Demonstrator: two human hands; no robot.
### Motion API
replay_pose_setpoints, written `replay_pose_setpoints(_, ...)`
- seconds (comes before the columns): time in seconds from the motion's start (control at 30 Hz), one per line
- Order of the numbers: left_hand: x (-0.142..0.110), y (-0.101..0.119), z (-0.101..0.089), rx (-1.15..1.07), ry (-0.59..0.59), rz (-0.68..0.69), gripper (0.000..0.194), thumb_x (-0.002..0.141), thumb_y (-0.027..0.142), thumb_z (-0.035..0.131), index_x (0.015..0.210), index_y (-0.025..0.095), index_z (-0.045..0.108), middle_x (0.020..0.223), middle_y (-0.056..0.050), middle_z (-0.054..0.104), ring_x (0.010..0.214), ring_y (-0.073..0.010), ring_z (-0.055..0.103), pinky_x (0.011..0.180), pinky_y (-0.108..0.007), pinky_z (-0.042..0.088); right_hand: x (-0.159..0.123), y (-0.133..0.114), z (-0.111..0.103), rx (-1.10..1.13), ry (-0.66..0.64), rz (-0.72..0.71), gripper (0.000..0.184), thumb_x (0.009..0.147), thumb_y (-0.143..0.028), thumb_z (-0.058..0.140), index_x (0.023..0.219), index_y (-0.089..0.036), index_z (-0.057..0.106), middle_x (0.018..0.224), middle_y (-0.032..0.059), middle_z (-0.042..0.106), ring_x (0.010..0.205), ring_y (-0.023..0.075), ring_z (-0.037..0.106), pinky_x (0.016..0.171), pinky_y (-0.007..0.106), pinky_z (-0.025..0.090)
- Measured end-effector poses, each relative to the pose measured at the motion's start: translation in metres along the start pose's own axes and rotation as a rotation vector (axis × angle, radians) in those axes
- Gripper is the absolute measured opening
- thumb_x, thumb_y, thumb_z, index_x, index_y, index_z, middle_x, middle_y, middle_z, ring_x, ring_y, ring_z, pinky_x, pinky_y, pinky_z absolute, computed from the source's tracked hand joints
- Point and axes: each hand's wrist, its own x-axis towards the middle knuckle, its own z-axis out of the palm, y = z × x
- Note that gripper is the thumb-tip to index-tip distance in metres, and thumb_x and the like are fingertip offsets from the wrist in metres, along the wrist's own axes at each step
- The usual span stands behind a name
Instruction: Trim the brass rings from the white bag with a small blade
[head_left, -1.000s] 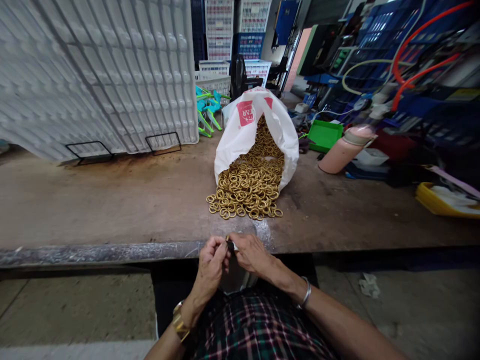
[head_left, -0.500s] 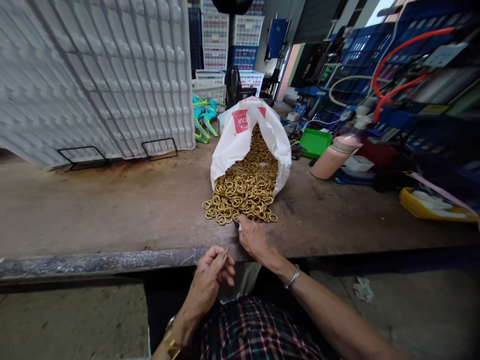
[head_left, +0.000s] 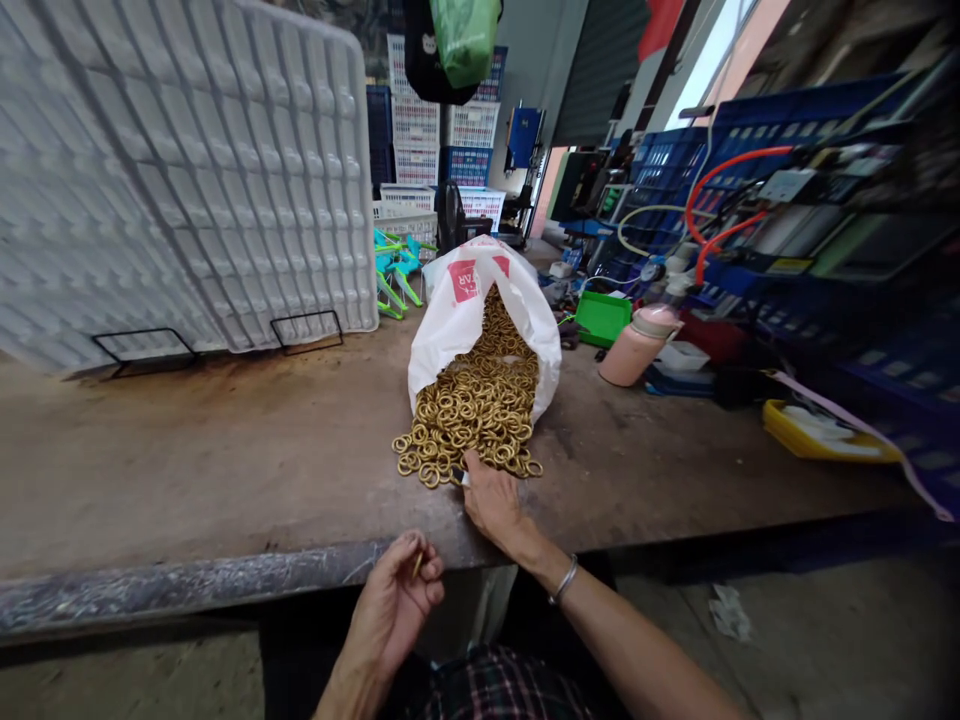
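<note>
My left hand (head_left: 395,598) is closed in a pinch near the table's front edge, palm turned up. Between its thumb and fingers is a brass-coloured ring (head_left: 418,563), seen nearly edge-on. Farther forward, my right hand (head_left: 491,505) reaches the front of a heap of brass-coloured rings (head_left: 476,410), its fingertips touching the nearest ones. A small black-and-white piece (head_left: 460,477) shows at its thumb and fingers; its kind is too small to make out. The heap spills from the mouth of a white plastic sack (head_left: 442,345) with red print, lying on its side.
White ribbed plastic panels (head_left: 285,200) stand on black wire supports at the left of the table (head_left: 225,460). On the right are a pink bottle (head_left: 634,348), a green tray (head_left: 604,320) and a yellow tray (head_left: 825,435). Stacked crates (head_left: 416,125) stand behind.
The camera view has tilted up and shifted slightly right. My left hand has turned, palm more upward, still pinching the ring. My right hand stays at the front of the heap.
</note>
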Motion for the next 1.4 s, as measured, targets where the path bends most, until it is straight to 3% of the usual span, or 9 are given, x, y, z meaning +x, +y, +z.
replay_pose_setpoints(0.17,0.002,0.0,0.005,-0.004,0.028,-0.023,0.019,0.066,0.019,0.069,0.065,0.014,0.051,0.063,0.001,0.054,0.053,-0.0082,0.052,0.042,-0.017,0.038,0.002,0.002,0.001,0.019,-0.007,-0.008,0.022,0.085,-0.016,0.036,0.104,-0.016,0.049,0.084,0.0108,0.067,0.076,0.0218,0.063,0.061,0.028,0.036)
replay_pose_setpoints(0.37,0.005,0.002,0.006,-0.056,0.008,-0.033,0.033,0.062,0.023,0.074,0.063,0.017,0.042,0.047,0.01,0.034,0.036,-0.002,0.03,0.034,-0.014,0.022,0.001,0.005,0.002,0.075,0.04,0.008,0.02,0.084,-0.014,0.037,0.098,-0.017,0.051,0.082,0.0084,0.067,0.074,0.0204,0.063,0.06,0.026,0.033)
replay_pose_setpoints(0.47,0.006,0.002,0.008,0.047,-0.004,0.019,0.036,0.061,0.027,0.075,0.064,0.018,0.04,0.046,0.011,0.029,0.036,-0.0019,0.028,0.034,-0.014,0.02,-0.001,0.009,0.003,0.121,0.06,0.005,0.022,0.081,-0.013,0.039,0.099,-0.019,0.051,0.081,0.0065,0.067,0.073,0.0188,0.062,0.06,0.026,0.031)
replay_pose_setpoints(0.63,0.009,0.0,0.017,0.377,0.007,0.196,0.033,0.066,0.038,0.069,0.083,0.017,0.05,0.055,0.007,0.047,0.045,-0.0058,0.042,0.037,-0.015,0.029,-0.012,0.016,0.002,0.28,0.07,-0.168,0.024,0.079,-0.012,0.041,0.099,-0.018,0.052,0.081,0.0045,0.065,0.074,0.0167,0.059,0.062,0.024,0.031)
replay_pose_setpoints(0.87,0.02,-0.003,0.02,0.6,0.016,0.278,0.036,0.068,0.048,0.064,0.079,0.016,0.051,0.053,0.008,0.044,0.04,-0.0036,0.034,0.035,-0.015,0.024,-0.032,0.008,0.008,0.567,0.055,-0.382,0.022,0.075,-0.01,0.044,0.093,-0.018,0.052,0.075,0.0021,0.061,0.065,0.0141,0.054,0.059,0.023,0.032)
replay_pose_setpoints(0.97,0.019,-0.004,0.018,0.616,0.036,0.279,0.035,0.068,0.048,0.063,0.073,0.017,0.049,0.05,0.009,0.04,0.037,-0.0024,0.029,0.035,-0.015,0.022,-0.033,0.001,0.007,0.755,0.029,-0.346,0.011,0.082,-0.021,0.042,0.087,-0.018,0.052,0.067,0.0,0.056,0.058,0.0125,0.049,0.056,0.023,0.032)
replay_pose_setpoints(1.1,0.014,-0.004,0.016,0.703,0.064,0.376,0.033,0.072,0.047,0.06,0.072,0.016,0.052,0.049,0.008,0.042,0.037,-0.0031,0.031,0.036,-0.016,0.025,-0.03,-0.007,0.002,1.013,-0.14,-0.21,0.021,0.085,-0.033,0.04,0.075,-0.019,0.052,0.055,-0.0035,0.049,0.052,0.0108,0.047,0.052,0.021,0.034)
replay_pose_setpoints(1.23,0.012,-0.002,0.016,0.772,0.07,0.403,0.032,0.073,0.047,0.059,0.072,0.015,0.054,0.053,0.006,0.048,0.04,-0.0039,0.036,0.038,-0.016,0.028,-0.028,-0.011,0.002,1.14,-0.208,-0.125,0.026,0.082,-0.034,0.042,0.063,-0.018,0.049,0.053,-0.0039,0.049,0.05,0.0089,0.043,0.051,0.02,0.033)
replay_pose_setpoints(1.4,0.013,-0.001,0.015,0.723,0.031,0.329,0.03,0.074,0.045,0.059,0.074,0.016,0.053,0.054,0.007,0.045,0.039,-0.0026,0.033,0.037,-0.015,0.025,-0.026,-0.011,0.006,1.241,-0.24,-0.068,0.02,0.079,-0.031,0.044,0.065,-0.018,0.051,0.054,-0.0047,0.05,0.05,0.0085,0.042,0.051,0.02,0.034)
